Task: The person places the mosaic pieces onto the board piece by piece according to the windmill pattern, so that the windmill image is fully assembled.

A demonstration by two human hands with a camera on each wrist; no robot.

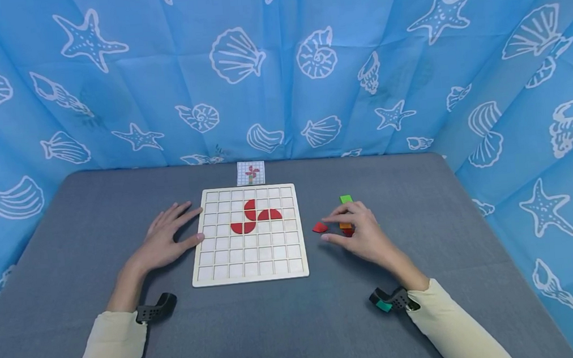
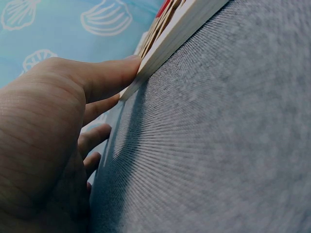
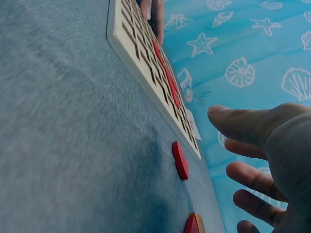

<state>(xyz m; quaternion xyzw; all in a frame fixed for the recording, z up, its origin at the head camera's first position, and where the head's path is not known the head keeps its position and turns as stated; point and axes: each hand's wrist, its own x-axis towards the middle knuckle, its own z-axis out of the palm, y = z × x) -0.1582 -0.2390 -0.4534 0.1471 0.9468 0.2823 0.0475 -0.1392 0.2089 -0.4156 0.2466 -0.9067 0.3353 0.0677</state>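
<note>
Altogether, one board (image 1: 249,256) bears six red pieces (image 1: 264,215); left hand (image 1: 165,239) spread, right hand (image 1: 362,233) unclenched.

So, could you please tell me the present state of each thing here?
Board, flat, partly filled
Placed red pieces, set in cells
Loose red pieces, off the board
Card, printed side showing
Green piece, partly hidden
Orange piece, partly hidden
Left grip, touching the board
Right grip, holding nothing

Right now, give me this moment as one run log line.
left hand: touching left edge of board | right hand: empty, near loose red piece | red pieces: set in board | card: beyond board's far edge
</note>
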